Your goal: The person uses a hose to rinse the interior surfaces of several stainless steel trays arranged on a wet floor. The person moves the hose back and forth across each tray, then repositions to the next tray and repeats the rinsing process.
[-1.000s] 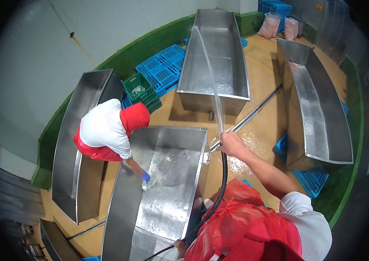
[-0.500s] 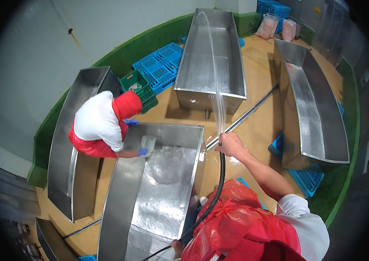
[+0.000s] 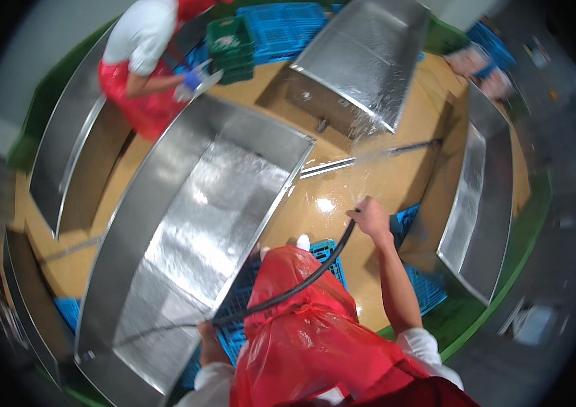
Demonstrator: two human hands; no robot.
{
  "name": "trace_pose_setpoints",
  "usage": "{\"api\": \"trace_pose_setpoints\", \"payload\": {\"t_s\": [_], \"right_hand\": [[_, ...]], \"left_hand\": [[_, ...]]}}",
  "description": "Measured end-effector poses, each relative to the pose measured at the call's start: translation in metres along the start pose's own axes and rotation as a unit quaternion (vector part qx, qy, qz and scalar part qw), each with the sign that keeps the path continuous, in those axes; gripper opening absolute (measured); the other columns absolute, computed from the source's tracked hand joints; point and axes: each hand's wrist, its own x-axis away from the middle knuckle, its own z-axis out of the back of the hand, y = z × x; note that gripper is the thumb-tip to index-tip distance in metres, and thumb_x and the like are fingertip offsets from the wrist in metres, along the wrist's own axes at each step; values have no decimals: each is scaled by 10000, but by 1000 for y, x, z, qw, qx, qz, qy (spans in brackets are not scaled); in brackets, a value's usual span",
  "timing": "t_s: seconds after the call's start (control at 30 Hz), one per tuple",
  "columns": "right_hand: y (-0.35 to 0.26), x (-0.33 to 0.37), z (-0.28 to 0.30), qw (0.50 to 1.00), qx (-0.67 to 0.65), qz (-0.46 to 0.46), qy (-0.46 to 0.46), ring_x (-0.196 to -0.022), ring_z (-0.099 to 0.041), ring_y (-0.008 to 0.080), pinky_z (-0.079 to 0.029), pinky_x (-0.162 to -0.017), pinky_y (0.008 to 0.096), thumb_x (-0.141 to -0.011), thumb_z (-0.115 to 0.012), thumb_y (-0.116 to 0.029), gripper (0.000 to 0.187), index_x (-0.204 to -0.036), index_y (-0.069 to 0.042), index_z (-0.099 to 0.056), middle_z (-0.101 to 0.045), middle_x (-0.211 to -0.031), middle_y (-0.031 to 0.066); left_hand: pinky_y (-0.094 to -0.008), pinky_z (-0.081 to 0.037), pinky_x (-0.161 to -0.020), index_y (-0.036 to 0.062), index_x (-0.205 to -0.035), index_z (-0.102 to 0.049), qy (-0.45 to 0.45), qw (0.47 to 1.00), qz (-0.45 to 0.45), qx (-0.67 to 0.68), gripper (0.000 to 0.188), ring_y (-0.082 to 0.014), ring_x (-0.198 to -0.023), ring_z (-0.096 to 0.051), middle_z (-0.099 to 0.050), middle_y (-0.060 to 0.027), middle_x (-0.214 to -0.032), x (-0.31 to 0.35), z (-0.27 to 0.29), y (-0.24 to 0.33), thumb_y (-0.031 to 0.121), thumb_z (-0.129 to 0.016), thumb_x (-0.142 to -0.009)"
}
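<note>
My right hand is closed around the outlet end of a black hose. Water sprays from it across the floor and onto the near end of the far steel tank. Lower down, at the rim of the long steel tank on my left, my left hand grips the same hose; its fingers are partly hidden. From there the hose trails over that tank's wet, shiny bottom. A red plastic apron covers my front.
A co-worker stands at the left tank's far end, a pale scoop-like container in gloved hands. Other steel tanks stand right and far left. Green crates and blue pallets lie beyond; another blue pallet is by my feet.
My view has turned and tilted down. The water stream, which arched into the far tank, now falls low at its near end. The co-worker has straightened up, lifting the container out of the tank.
</note>
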Motion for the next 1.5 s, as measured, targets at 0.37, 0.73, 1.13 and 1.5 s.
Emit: {"api": "trace_pose_setpoints", "payload": {"t_s": [0.37,0.73,1.13,1.5], "right_hand": [[226,58,-147,908,-287,-303,-28,-628,-639,244,-549,-499,386,-788,-580,-156,173,-874,-9,-551,-610,-745,116],[265,-50,-183,855,-406,-289,-142,-575,-627,230,-514,-453,346,-894,-469,-161,215,-997,24,-501,-637,-771,153],[282,-87,-157,904,-303,-217,-209,-689,-609,218,-573,-576,420,-817,-534,-129,217,-984,5,-502,-599,-816,102],[321,-105,-143,884,-337,-243,-214,-726,-610,215,-573,-620,415,-776,-559,-148,239,-956,6,-531,-582,-785,87]], "left_hand": [[-365,-404,-343,-65,-667,-518,222,970,97,-30,322,-243,-418,-536,-542,-146,-573,38,-58,54,204,-562,-839],[-366,-438,-492,49,-754,-500,200,918,125,319,137,-197,-556,-477,-464,-66,-669,119,-106,83,171,-485,-815],[-288,-377,-432,98,-666,-382,188,770,83,603,201,-147,-447,-351,-365,-14,-549,204,-146,51,51,-372,-861],[-298,-399,-448,52,-765,-421,191,785,53,586,96,-148,-483,-394,-382,-32,-597,189,-187,91,3,-400,-845]]}}
